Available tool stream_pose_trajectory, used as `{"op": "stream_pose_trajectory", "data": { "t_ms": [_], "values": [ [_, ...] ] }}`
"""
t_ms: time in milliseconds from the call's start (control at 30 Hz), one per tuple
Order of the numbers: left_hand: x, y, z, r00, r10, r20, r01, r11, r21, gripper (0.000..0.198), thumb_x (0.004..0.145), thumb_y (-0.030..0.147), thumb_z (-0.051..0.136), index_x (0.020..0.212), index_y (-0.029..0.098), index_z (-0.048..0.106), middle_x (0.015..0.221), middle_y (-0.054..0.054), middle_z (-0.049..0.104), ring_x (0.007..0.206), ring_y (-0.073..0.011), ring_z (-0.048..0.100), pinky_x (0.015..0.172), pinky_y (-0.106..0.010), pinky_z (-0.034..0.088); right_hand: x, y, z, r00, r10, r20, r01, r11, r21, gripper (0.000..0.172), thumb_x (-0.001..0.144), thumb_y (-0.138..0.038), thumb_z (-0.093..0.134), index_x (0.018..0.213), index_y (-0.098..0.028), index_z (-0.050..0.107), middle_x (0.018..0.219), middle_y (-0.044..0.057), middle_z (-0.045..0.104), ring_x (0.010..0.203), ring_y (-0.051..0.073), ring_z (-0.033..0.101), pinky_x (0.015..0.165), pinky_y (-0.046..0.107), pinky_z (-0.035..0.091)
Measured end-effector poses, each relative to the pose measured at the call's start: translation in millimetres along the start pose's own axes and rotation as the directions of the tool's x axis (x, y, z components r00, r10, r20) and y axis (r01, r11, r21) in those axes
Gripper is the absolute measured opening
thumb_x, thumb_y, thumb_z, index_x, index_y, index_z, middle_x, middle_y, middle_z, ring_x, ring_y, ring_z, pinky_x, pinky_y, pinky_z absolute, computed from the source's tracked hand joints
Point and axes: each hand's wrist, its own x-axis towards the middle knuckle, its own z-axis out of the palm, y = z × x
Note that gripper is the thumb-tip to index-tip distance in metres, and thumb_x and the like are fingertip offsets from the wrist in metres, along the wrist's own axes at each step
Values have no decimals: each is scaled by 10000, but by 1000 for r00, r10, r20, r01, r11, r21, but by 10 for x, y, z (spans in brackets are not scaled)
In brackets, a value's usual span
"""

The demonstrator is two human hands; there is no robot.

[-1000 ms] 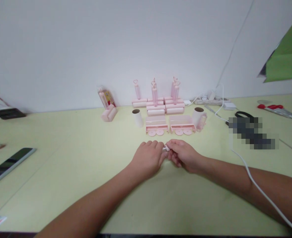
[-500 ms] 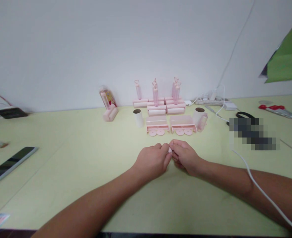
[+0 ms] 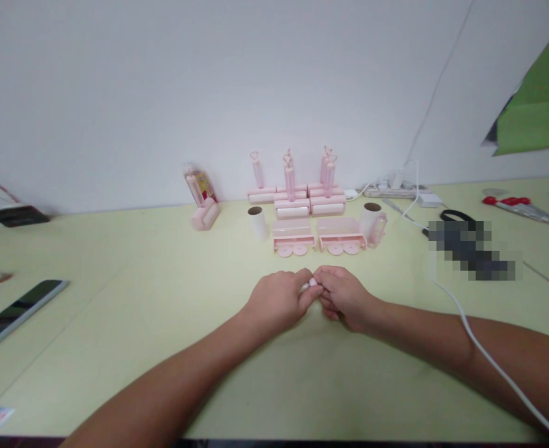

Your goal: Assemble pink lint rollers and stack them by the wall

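Observation:
My left hand and my right hand meet above the table, fingertips close together. Both are closed on a small pale pink piece, pinched between thumbs and forefingers. Most of it is hidden by the fingers, so its kind does not show. Just beyond the hands lie two open pink cases with clear lids and pink round discs in front of them. A white paper roll stands to the left of the cases. Another white roll is at the right, beside a clear pink tube.
Behind the cases stand several pink roller units with upright clear handles. Another pink unit is left of them. A phone lies at left. A power strip, white cable and red-handled scissors are at right.
My left hand has moved slightly left, and its thumb and forefinger are a little further apart. More of the pale pink piece shows between the hands. The whole view has shifted a little.

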Motion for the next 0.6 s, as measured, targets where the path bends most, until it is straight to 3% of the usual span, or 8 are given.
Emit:
{"op": "stream_pose_trajectory", "data": {
  "t_ms": [200,333,433,500,600],
  "values": [
    [-4,-38,12,998,-59,-2,58,989,-137,442,908,620,447,1046,246,639,778,-50,690,706,-221,643,560,-272,384,-6,36,-6,999,-49,-3,49,999,-10,182,796,-355,575,725,-223,471,425,-121,345,319,59,258,272,175,272],
    [6,-184,-8,985,-166,-50,142,940,-310,423,860,624,521,918,212,602,715,-23,646,645,-185,594,554,-263,374,46,-29,-96,975,-212,-66,212,977,-1,202,822,-412,597,841,-230,511,403,-148,313,298,63,238,281,181,292],
    [10,-404,-75,959,-263,-103,196,883,-427,299,866,478,542,979,201,524,679,12,597,613,-166,564,556,-266,387,92,-77,-167,951,-306,-53,304,952,-44,211,839,-416,601,887,-246,484,404,-156,325,302,68,257,314,184,325],
    [8,-591,-138,951,-302,-66,223,817,-531,231,841,315,527,1028,189,477,701,19,588,603,-152,560,549,-261,405,122,-95,-198,939,-343,-27,335,930,-149,218,844,-414,605,890,-245,475,421,-141,399,310,78,327,337,195,342],
    [-7,-880,-227,954,-298,-4,227,735,-638,303,763,206,531,1061,173,491,786,1,608,612,-136,576,547,-252,446,173,-141,-216,913,-406,34,390,846,-364,215,850,-412,609,882,-218,522,502,-84,520,369,98,438,389,221,375]
  ]
}}
